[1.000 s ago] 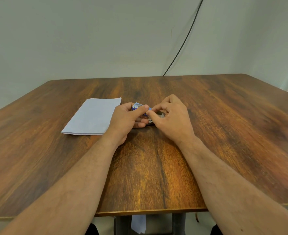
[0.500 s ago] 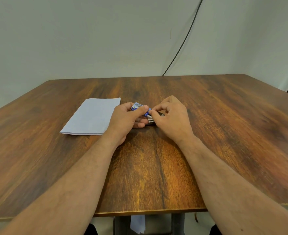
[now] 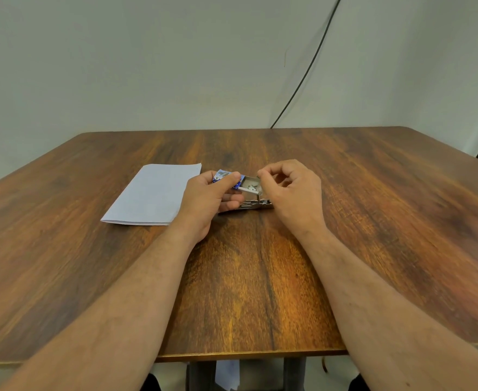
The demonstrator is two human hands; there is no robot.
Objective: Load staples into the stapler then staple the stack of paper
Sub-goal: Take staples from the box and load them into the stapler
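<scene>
Wood-grain counter fills the lower frame under a pale wall with a black cable. At centre, our left hand holds a small blue staple box; its inner tray is slid out toward the right of the frame. Our right hand curls over the tray's end, its grip narrow; what it pinches we cannot tell. Just below lies the metal stapler, long axis left-right. Left of centre sits the paper stack.

A wooden table carries a paper stack at ten o'clock and a metal stapler near centre, just right of it.
</scene>
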